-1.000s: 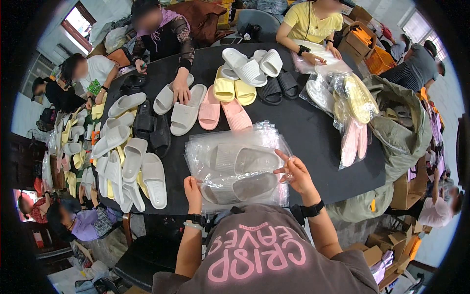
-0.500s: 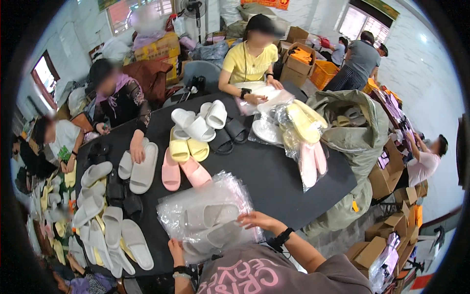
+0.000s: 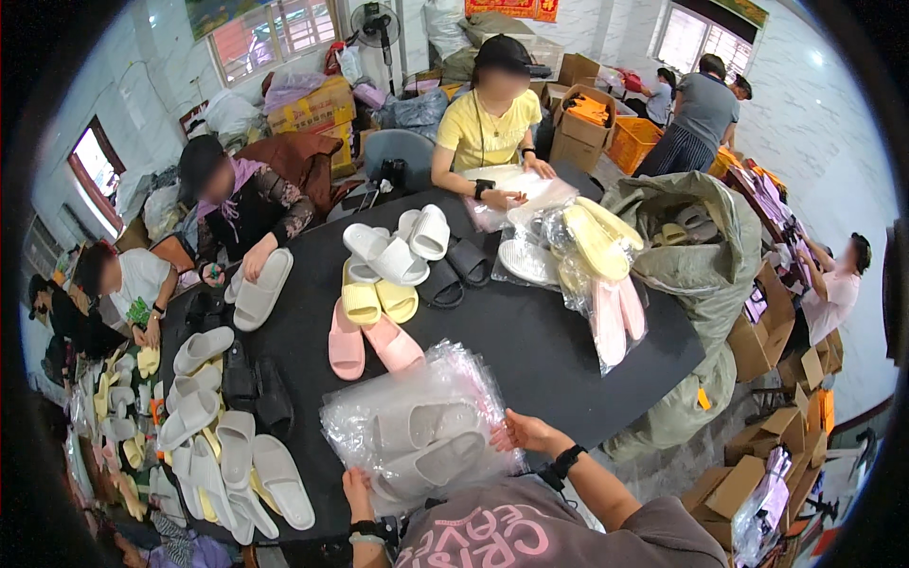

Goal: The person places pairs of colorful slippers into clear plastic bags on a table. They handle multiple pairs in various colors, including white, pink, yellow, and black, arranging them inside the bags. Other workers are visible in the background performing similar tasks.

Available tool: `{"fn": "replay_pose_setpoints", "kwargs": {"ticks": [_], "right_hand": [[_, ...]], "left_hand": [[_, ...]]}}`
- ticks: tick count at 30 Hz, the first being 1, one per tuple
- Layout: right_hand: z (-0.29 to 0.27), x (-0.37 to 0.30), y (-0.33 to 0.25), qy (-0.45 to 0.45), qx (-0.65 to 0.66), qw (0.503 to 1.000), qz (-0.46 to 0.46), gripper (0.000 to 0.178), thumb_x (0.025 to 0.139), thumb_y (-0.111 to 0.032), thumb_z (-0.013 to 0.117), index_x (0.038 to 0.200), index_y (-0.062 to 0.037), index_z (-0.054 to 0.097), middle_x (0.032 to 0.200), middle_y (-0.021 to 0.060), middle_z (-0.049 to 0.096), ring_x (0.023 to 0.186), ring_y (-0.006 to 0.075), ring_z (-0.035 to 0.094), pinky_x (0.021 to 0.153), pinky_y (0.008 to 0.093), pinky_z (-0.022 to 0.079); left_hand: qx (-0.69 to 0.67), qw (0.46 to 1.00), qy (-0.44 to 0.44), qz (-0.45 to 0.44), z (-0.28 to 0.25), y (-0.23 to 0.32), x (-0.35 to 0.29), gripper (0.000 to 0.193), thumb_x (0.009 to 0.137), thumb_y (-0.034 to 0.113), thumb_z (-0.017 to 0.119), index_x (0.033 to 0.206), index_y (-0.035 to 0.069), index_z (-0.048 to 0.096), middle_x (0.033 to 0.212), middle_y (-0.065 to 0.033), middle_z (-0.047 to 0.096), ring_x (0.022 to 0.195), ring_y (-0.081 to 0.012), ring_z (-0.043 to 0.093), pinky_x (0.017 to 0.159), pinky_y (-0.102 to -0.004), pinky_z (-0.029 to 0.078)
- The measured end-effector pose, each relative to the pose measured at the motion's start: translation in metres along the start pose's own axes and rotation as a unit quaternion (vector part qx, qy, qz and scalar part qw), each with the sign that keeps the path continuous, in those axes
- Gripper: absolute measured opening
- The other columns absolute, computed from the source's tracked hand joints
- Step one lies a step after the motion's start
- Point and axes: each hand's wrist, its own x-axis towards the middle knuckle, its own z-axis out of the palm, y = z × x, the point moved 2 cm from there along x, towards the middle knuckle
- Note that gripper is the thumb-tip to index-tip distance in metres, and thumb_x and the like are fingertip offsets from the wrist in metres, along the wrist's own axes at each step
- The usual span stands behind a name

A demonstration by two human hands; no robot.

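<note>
In front of me a pair of grey slippers [image 3: 440, 461] lies side by side in a clear plastic bag [image 3: 379, 473], over a stack of clear bags [image 3: 355, 421]. My left hand [image 3: 358, 492] is closed on the bag's near left edge. At its right edge my right hand [image 3: 526, 434] has its fingers curled on the plastic. Just beyond the stack are two pink slippers [image 3: 393, 343]. Behind them sit yellow slippers [image 3: 379, 301], white slippers [image 3: 402, 254] and black slippers [image 3: 456, 273].
Loose grey slippers [image 3: 279, 488] pile up at the left of the black table [image 3: 530, 379]. Bagged slippers [image 3: 606, 246] lie at the right, beside a large green sack [image 3: 705, 251]. A co-worker in yellow [image 3: 488, 128] handles plastic sheets; another [image 3: 251, 204] holds a grey slipper [image 3: 262, 289].
My right hand has moved from over the bag to its right edge, its fingers curling in. The left co-worker's grey slipper has been lifted and drawn away toward them.
</note>
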Motion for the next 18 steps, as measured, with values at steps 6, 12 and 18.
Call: {"fn": "replay_pose_setpoints", "kwargs": {"ticks": [6, 12, 18], "right_hand": [[0.027, 0.024, -0.009, -0.013, -0.233, 0.972, 0.040, 0.041, 0.087, -0.023, 0.067, 0.120, -0.0011, 0.057, 0.116, 0.0084, 0.062, 0.102, 0.0180, 0.060, 0.091, 0.0327, 0.048], [0.048, 0.076, -0.006, -0.095, -0.280, 0.949, 0.106, 0.072, 0.088, -0.021, 0.066, 0.146, -0.0119, 0.025, 0.126, 0.0181, 0.054, 0.105, 0.0223, 0.059, 0.090, 0.0337, 0.049], [0.063, 0.104, 0.015, -0.188, -0.298, 0.932, 0.086, 0.075, 0.089, -0.019, 0.063, 0.149, -0.0125, 0.017, 0.119, 0.0182, 0.058, 0.099, 0.0189, 0.061, 0.086, 0.0311, 0.050]], "left_hand": [[0.050, 0.998, -0.022, 0.031, 0.004, 0.014, 0.004, 0.029, 0.094, 0.034, 0.050, 0.087, 0.008, 0.058, 0.069, 0.0015, 0.051, 0.060, -0.0088, 0.046, 0.051, -0.0245, 0.035], [0.048, 0.995, -0.043, -0.074, 0.018, 0.029, 0.005, 0.044, 0.094, 0.046, 0.048, 0.115, 0.008, 0.056, 0.092, -0.0018, 0.063, 0.075, -0.0100, 0.052, 0.066, -0.0250, 0.039], [0.011, 0.995, -0.062, -0.072, 0.026, 0.029, 0.004, 0.026, 0.094, 0.029, 0.055, 0.104, 0.006, 0.063, 0.089, -0.0024, 0.064, 0.072, -0.0088, 0.053, 0.063, -0.0229, 0.041]]}}
